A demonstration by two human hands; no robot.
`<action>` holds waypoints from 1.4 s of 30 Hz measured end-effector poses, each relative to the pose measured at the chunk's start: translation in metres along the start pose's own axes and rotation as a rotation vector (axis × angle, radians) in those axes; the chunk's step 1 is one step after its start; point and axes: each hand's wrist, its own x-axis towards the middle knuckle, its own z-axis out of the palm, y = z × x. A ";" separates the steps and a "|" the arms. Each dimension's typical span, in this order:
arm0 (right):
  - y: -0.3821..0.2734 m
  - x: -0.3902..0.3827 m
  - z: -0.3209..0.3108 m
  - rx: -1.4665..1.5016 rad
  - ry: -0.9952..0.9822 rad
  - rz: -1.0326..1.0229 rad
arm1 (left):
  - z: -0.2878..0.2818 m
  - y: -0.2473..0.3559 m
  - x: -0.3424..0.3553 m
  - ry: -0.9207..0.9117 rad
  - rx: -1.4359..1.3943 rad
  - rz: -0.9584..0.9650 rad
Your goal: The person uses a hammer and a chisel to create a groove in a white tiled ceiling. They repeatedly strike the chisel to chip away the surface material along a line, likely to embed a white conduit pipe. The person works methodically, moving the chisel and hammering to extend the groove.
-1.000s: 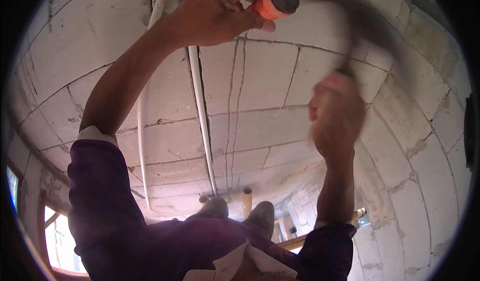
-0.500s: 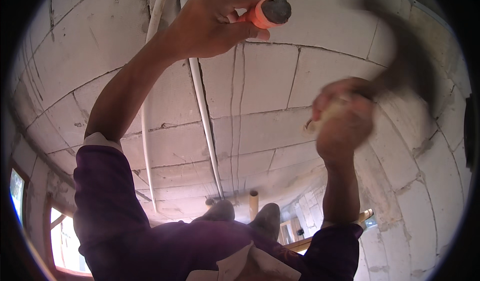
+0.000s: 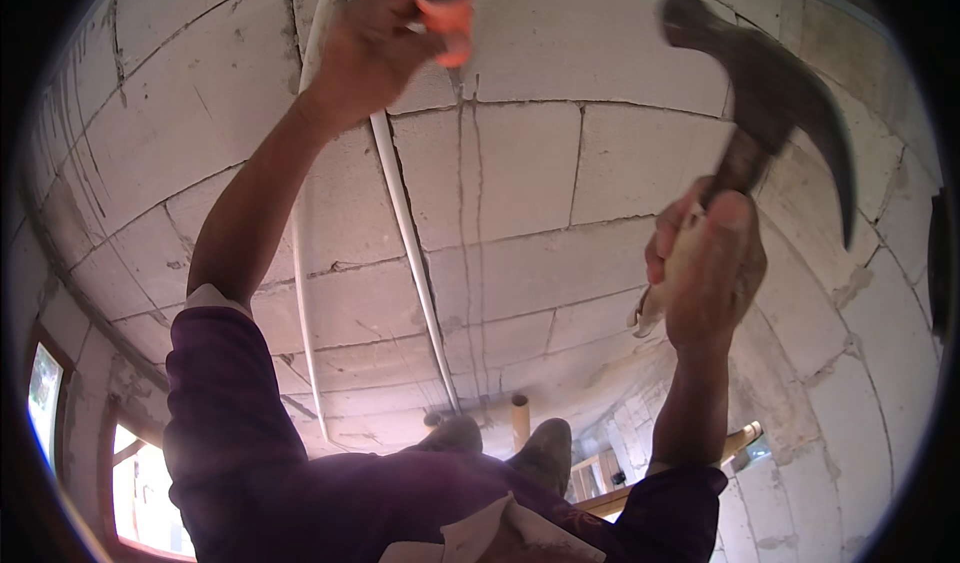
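My left hand (image 3: 375,48) grips a chisel by its orange handle (image 3: 447,25), which has a dark, worn butt end. Its narrow metal end points down at the top of two thin parallel grooves (image 3: 468,213) cut in the pale block wall. Whether the tip touches the wall is unclear. In my right hand (image 3: 712,268) is a claw hammer (image 3: 765,98), its fingers wrapped around the handle. The dark head is raised to the right, apart from the chisel, with the curved claw on its right side.
Two white conduit pipes (image 3: 400,198) run down the block wall (image 3: 660,153) left of the grooves. Below are my shoes (image 3: 545,453) and an upright tan pipe stub (image 3: 520,421). A window opening (image 3: 140,483) stands at lower left, and a wooden beam (image 3: 610,503) at lower right.
The chisel has moved left and swung from pointing its butt at me to pointing its tip down at the grooves. The right hand has shifted slightly right and lower, and the hammer is less blurred.
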 end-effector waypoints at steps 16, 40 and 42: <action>0.015 -0.025 -0.008 0.061 0.009 0.189 | -0.012 0.011 0.000 -0.037 -0.039 0.018; 0.004 0.030 0.036 -0.135 -0.119 -0.129 | 0.003 0.030 0.016 -0.169 0.150 0.033; -0.002 0.033 0.033 -0.152 -0.080 -0.195 | 0.000 0.027 0.018 -0.169 0.182 0.054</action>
